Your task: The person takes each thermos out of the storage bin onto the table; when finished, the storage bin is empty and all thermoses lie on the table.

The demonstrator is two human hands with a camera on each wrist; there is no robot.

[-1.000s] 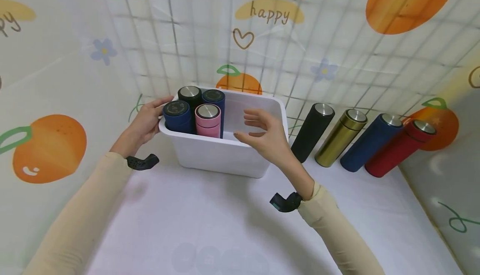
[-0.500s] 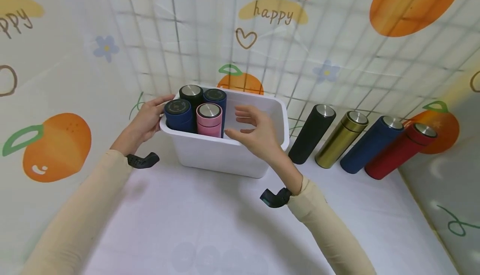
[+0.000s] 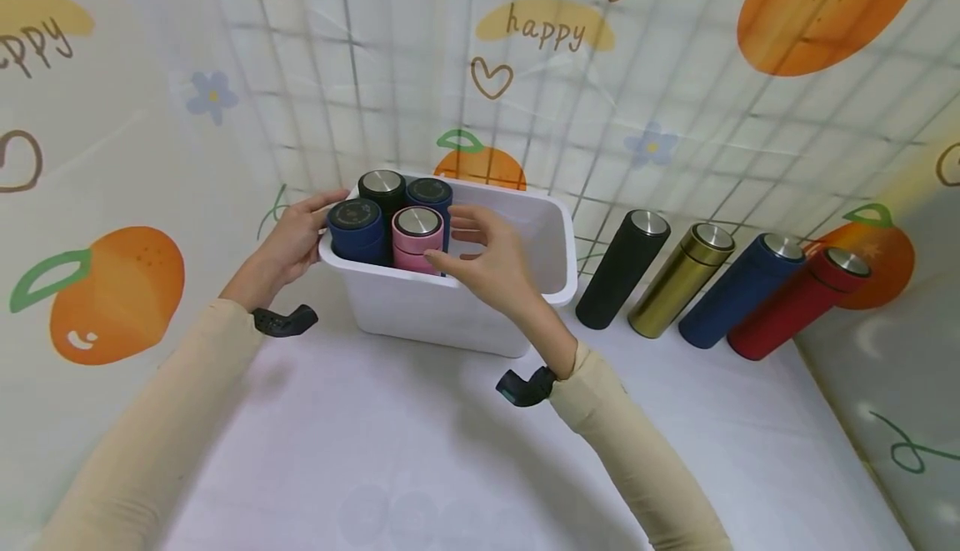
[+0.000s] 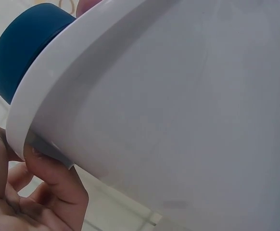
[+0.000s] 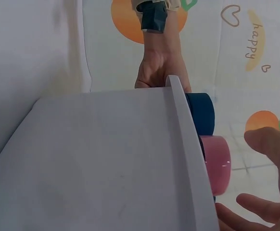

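Observation:
A white plastic bin [image 3: 442,309] holds two blue vacuum flasks, one black flask [image 3: 382,184] and one pink flask [image 3: 417,238] in its left half. My left hand [image 3: 294,238] grips the bin's left end, fingers hooked under the rim [image 4: 58,72] in the left wrist view. Over the bin's right part, my right hand [image 3: 491,263] comes up to the pink flask with thumb and fingers spread. In the head view the thumb overlaps the pink flask; the right wrist view shows a gap between thumb [image 5: 270,142] and pink flask [image 5: 218,165].
Right of the bin, a black flask [image 3: 622,272], a gold flask [image 3: 678,284], a blue flask [image 3: 738,293] and a red flask [image 3: 795,305] stand in a row on the white tabletop [image 3: 360,434]. A printed sheet over a wire grid [image 3: 555,117] rises behind.
My right hand has moved left over the bin, from its right side up to the pink flask, fingers still spread. The left hand keeps its grip on the bin's end.

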